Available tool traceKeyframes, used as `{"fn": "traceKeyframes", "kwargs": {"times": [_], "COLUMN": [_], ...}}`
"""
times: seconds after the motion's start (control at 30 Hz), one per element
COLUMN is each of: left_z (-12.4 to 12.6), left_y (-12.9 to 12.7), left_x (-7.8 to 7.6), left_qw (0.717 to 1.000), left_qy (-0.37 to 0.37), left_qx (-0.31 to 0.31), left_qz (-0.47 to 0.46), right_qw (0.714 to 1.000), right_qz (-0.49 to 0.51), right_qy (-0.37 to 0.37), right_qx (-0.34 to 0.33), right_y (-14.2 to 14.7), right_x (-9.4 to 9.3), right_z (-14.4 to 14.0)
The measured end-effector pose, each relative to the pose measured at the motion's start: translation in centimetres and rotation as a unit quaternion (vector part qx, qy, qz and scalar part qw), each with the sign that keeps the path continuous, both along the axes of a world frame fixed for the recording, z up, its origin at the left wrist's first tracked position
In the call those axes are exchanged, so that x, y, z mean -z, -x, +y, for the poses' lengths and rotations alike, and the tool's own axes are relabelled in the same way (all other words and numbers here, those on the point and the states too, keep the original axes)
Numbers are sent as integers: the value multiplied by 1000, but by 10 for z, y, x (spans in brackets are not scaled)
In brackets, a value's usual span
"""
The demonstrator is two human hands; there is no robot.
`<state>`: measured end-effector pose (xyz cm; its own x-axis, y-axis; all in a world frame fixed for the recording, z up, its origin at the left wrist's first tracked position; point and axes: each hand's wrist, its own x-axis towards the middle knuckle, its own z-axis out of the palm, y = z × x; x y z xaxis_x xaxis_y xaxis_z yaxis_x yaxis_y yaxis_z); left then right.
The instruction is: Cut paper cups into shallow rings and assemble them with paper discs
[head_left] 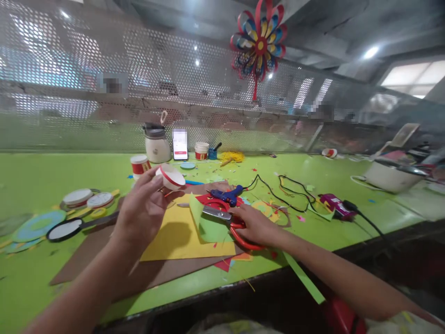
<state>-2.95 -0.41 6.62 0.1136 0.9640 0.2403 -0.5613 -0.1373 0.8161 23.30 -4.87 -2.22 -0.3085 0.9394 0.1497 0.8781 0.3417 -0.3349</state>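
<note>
My left hand (148, 204) is closed around a small white paper cup piece (171, 177) with a red band, held tilted above the table. My right hand (252, 222) grips a pair of scissors (217, 213) by the orange-red handles; the blades point left. Beneath the blades lies a curled light-green paper sheet (208, 229), over yellow paper (170, 236) and a brown board (86, 264). Just behind the scissors rests a blue glue gun (227, 195). A light-green paper strip (304, 278) hangs over the table edge under my right forearm.
Red-and-white paper cups (139, 166), a flask (157, 146) and a phone (180, 144) stand at the back. Paper discs (40, 225) lie left. A black cord (278, 199) runs toward a purple box (337, 206). A white pot (392, 174) stands far right.
</note>
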Motion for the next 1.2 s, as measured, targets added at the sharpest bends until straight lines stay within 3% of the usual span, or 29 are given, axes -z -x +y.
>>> {"fn": "traceKeyframes", "kwargs": {"times": [0.1, 0.17, 0.23, 0.33, 0.43, 0.6, 0.7, 0.83, 1.07, 1.2], "left_z": [-21, -38, -51, -56, -49, -39, -37, -39, -36, -36], "left_y": [3, 7, 10, 14, 20, 33, 35, 35, 41, 40], "left_x": [8, 16, 26, 40, 55, 80, 85, 82, 81, 83], "left_qw": [999, 991, 954, 861, 794, 761, 749, 759, 797, 792], "left_qy": [12, -16, -62, -120, -169, -190, -179, -167, -101, -91], "left_qx": [11, 68, 138, 186, 158, 85, 66, 49, 48, 40], "left_qz": [32, 118, 259, 458, 562, 615, 635, 627, 593, 603], "right_qw": [1000, 1000, 1000, 999, 998, 996, 996, 997, 996, 992], "right_qz": [-9, -13, -12, 1, 26, 64, 69, 45, -49, -99], "right_qy": [-2, -2, 0, 8, 18, 30, 16, -12, 78, 76], "right_qx": [11, 17, 25, 35, 49, 52, 51, 54, -13, -31], "right_y": [12, 18, 18, 10, -4, -14, -5, -8, -83, -102], "right_x": [-3, -5, -6, -5, -2, -7, -20, -32, -22, -37], "right_z": [0, -1, -2, -8, -18, -20, -4, 14, -19, -24]}}
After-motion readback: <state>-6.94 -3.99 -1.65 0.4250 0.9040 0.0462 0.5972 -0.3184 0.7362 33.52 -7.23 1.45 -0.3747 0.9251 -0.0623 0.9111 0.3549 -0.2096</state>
